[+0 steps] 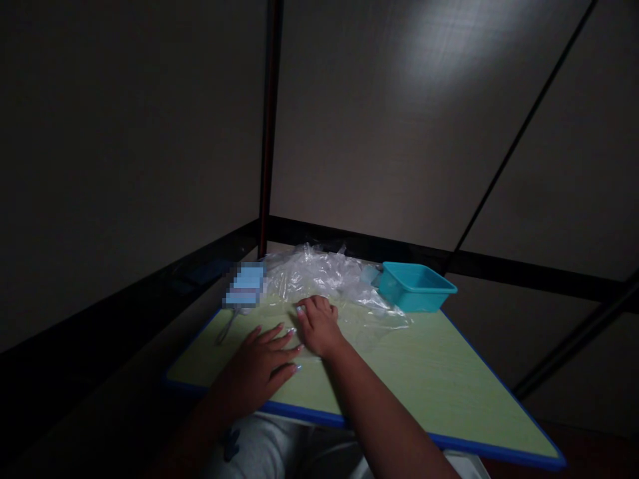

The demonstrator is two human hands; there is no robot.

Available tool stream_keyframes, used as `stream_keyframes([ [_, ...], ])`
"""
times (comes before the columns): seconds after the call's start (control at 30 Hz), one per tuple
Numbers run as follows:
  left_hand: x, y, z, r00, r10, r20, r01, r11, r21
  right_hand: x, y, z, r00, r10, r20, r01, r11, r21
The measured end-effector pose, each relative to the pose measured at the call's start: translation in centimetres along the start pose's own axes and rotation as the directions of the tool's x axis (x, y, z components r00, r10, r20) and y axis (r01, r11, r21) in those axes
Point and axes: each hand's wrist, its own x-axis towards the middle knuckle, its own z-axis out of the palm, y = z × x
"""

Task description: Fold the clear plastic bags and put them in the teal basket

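My left hand (264,362) lies low over the near left part of the table, palm down with its fingers spread. Beyond its fingertips, my right hand (319,326) rests on a thin clear plastic bag (304,349) laid flat on the table. The fingers of that hand are curled and pressed onto the plastic, and their tips are partly hidden. A crumpled heap of clear plastic bags (319,269) lies just past my right hand and spreads toward the table's far edge.
A teal plastic basket (417,296) stands at the far right of the table (429,372), against the bags. A blurred-out light blue object (245,285) with a cord loop (227,329) lies at the far left. Dark wall panels (359,153) enclose the far and left sides.
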Motion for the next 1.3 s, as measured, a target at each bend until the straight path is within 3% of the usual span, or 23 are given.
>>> stream_keyframes([
  [0.17,0.0,0.1,-0.1,1.0,0.0,-0.022,0.0,1.0,-0.025,-1.3,-0.6,-1.8,0.996,0.078,0.043,-0.077,0.997,-0.018],
  [0.33,0.0,0.2,-0.3,1.0,0.003,-0.009,-0.003,0.998,-0.055,-5.7,-1.9,-2.3,0.991,0.02,0.132,-0.012,0.998,-0.058],
  [0.43,0.0,0.1,-0.2,1.0,-0.02,0.007,0.02,0.998,-0.054,-8.2,-2.1,-2.3,0.98,0.056,0.19,-0.047,0.997,-0.055],
  [0.6,0.0,-0.1,0.0,1.0,-0.022,0.01,0.022,0.999,-0.04,-10.3,-1.2,-3.4,0.961,0.072,0.265,-0.06,0.997,-0.054],
  [1.13,0.0,-0.1,0.1,0.999,-0.021,-0.029,0.02,1.0,-0.016,-11.5,-0.9,-4.0,0.979,0.046,0.198,-0.036,0.998,-0.053],
  [1.3,0.1,-0.1,0.1,0.999,-0.036,-0.008,0.036,0.999,0.011,-11.9,-1.3,-4.1,0.994,0.055,0.096,-0.047,0.995,-0.086],
])
